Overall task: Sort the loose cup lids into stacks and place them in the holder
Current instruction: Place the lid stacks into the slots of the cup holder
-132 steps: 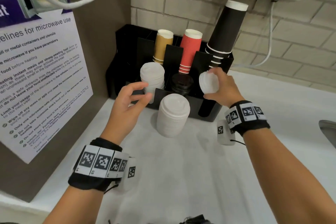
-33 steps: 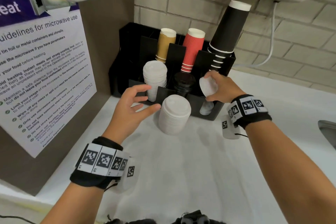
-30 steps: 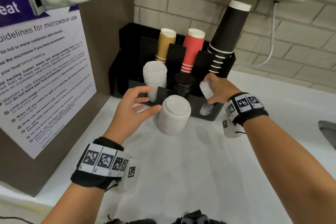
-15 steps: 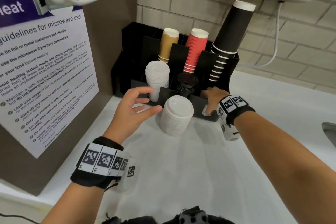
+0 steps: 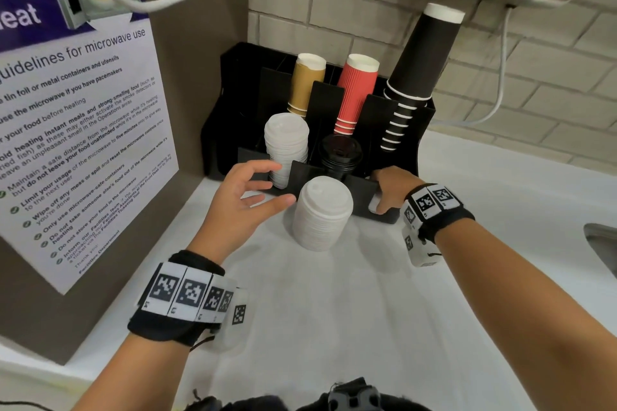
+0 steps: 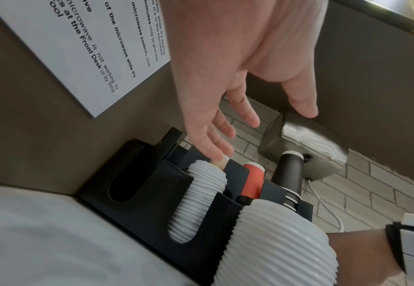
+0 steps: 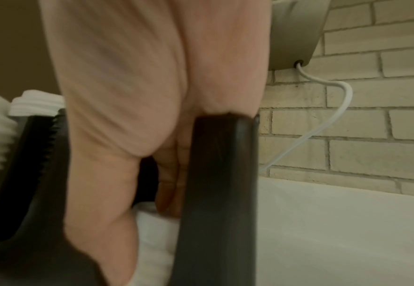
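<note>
- A poster on the brown panel at far left reads "guidelines for microwave use"; the left-wrist view shows its lower lines, "Front Desk" among them.
- The left hand hovers with fingers spread, grasping nothing, just beside a loose stack of white lids standing on the white counter.
- The black holder behind contains a white lid stack, black lids, and tan, red and black cups.
- The right hand reaches into the holder's rightmost front slot; only the right-wrist view shows fingers inside above white lids. I cannot tell whether it grips them.
</note>
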Demonstrator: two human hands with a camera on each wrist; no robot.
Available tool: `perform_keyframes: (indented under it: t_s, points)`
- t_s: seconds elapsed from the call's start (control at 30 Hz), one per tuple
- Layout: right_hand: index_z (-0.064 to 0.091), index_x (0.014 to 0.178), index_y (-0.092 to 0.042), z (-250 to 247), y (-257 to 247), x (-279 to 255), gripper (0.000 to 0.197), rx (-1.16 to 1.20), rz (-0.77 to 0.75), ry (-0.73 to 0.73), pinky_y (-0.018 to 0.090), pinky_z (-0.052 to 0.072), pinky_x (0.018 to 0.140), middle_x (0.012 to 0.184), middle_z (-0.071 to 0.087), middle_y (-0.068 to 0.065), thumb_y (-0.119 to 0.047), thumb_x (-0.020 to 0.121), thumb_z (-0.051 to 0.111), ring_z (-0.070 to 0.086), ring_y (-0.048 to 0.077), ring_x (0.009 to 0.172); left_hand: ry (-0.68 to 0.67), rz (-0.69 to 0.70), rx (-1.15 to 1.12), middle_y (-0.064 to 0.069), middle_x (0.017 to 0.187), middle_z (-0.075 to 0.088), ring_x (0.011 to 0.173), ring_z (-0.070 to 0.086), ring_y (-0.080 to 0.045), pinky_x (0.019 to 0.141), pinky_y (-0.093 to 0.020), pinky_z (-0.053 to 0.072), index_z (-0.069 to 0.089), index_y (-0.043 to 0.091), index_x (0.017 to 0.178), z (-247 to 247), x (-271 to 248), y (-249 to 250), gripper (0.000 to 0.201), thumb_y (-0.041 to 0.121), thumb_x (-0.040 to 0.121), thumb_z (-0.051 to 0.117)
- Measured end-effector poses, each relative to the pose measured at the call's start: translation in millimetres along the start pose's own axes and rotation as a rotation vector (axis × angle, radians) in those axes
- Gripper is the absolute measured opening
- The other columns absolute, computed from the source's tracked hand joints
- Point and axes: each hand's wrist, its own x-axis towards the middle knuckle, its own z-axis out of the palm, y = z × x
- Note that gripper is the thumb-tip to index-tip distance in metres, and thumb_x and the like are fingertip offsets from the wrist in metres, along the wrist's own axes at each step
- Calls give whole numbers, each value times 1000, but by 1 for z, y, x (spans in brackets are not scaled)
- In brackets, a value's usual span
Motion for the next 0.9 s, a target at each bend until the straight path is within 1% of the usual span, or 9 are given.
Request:
perform_keyframes:
  t_s: [0.1, 0.2, 0.3, 0.4, 0.47, 0.57, 0.67, 0.8, 0.9]
  points:
    - [61, 107, -6, 3, -1, -4, 37, 91, -2, 10, 37, 55, 82, 105, 64, 14, -12, 72, 73, 61, 26, 91, 2, -8, -1, 9, 126, 53, 105, 59, 2, 82, -12, 48, 59, 37, 112, 0, 0, 0, 48, 38, 67, 76]
    - [60, 114, -5, -1, -1, -8, 34, 85, 22, -20, 32, 50, 83, 113, 62, 15, -10, 80, 66, 59, 28, 102, 0, -8, -4, 9, 121, 58, 101, 61, 3, 76, -8, 48, 61, 33, 112, 1, 0, -1, 38, 23, 79, 76]
    - [58, 123, -3, -6, -5, -14, 38, 201, -30, 287, 35, 45, 95, 121, 57, 19, -2, 85, 57, 56, 32, 110, -10, 7, -11, 9, 111, 63, 90, 65, 1, 74, -6, 46, 62, 30, 109, 0, -1, -3, 31, 12, 85, 71]
    - [62, 116, -5, -8, -33, -34, 30, 513, -258, 596, 23, 44, 88, 109, 57, 14, -3, 86, 61, 58, 26, 99, -23, 3, -2, 12, 104, 65, 87, 65, 1, 76, -7, 45, 62, 31, 104, 1, -1, -7, 34, 0, 91, 59]
    - [57, 121, -15, -7, -55, -44, 41, 567, -355, 471, 22, 43, 88, 112, 50, 4, -23, 84, 71, 52, 16, 102, -30, -13, 0, 12, 102, 65, 87, 65, -1, 74, -7, 46, 63, 29, 103, 2, -1, -8, 39, -7, 91, 52]
    - [43, 132, -29, 2, -76, -45, 74, 483, -334, 276, 30, 41, 94, 126, 40, 1, -47, 70, 80, 43, 18, 111, -27, -21, -13, 11, 101, 65, 84, 66, -1, 75, -8, 46, 63, 27, 103, 3, -1, -9, 45, -12, 88, 47]
    - [37, 133, -31, 12, -86, -39, 85, 430, -309, 263, 34, 43, 94, 127, 34, 2, -45, 64, 84, 44, 22, 108, -27, -12, -3, 9, 100, 65, 84, 66, -1, 74, -11, 47, 62, 29, 102, 2, -4, -7, 47, -13, 88, 47]
    - [36, 133, -30, 16, -88, -32, 86, 429, -301, 277, 29, 43, 85, 120, 31, -1, -37, 63, 85, 45, 20, 99, -21, -14, 9, 8, 102, 64, 87, 66, -8, 74, -30, 47, 61, 34, 102, 0, -7, -7, 47, -10, 89, 50]
    - [38, 132, -29, 14, -88, -34, 83, 463, -308, 297, 30, 43, 84, 117, 31, -1, -32, 63, 84, 45, 21, 99, -14, -22, 1, 6, 103, 64, 90, 65, -16, 75, -29, 47, 62, 36, 102, -1, -9, -6, 43, -5, 90, 55]
